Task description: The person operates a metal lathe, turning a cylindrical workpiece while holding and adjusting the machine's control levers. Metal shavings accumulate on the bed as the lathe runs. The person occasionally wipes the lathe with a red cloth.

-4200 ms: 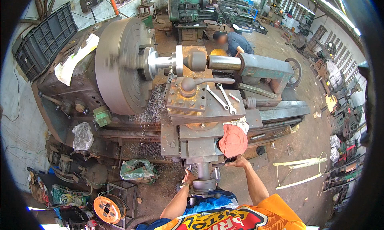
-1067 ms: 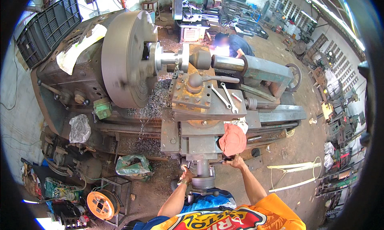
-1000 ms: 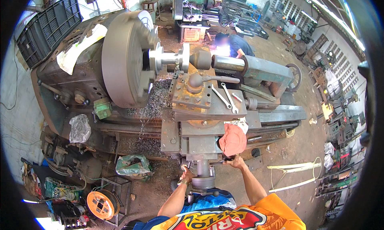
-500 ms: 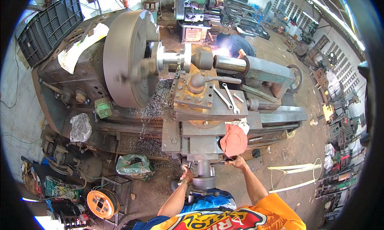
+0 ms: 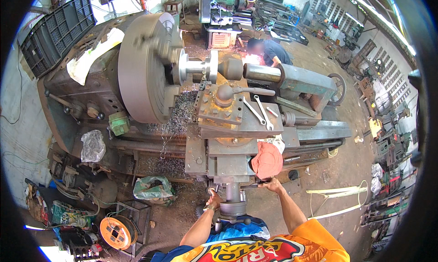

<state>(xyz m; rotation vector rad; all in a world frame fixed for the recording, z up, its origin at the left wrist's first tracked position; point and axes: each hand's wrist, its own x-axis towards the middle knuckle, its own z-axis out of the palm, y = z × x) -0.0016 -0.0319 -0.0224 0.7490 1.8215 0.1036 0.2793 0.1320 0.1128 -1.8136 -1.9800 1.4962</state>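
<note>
My left hand (image 5: 213, 200) is closed round a small metal handle (image 5: 210, 190) on the front of the lathe carriage, left of the cross-slide handwheel (image 5: 232, 208). On the other side, my right hand (image 5: 273, 185) grips a dark lever (image 5: 250, 186) just below a salmon-coloured cap (image 5: 267, 160). Farther off, a shiny flanged metal workpiece (image 5: 197, 67) sits between the large, motion-blurred chuck (image 5: 141, 70) and the tailstock centre (image 5: 232, 68). The rusty tool post (image 5: 221, 108) stands in front of the workpiece, its clamp lever (image 5: 253, 91) pointing right.
Two spanners (image 5: 258, 110) lie on the slide. Metal chips (image 5: 182, 111) heap below the chuck. A green bag (image 5: 154, 189) and an orange cable reel (image 5: 116, 232) stand at left. Beyond the tailstock (image 5: 305, 82), a person (image 5: 276, 52) crouches by a bright glow. Pale strips (image 5: 335, 192) lie right.
The chuck has turned, and its blurred jaws show at different places. Both hands stay where they were on their handles.
</note>
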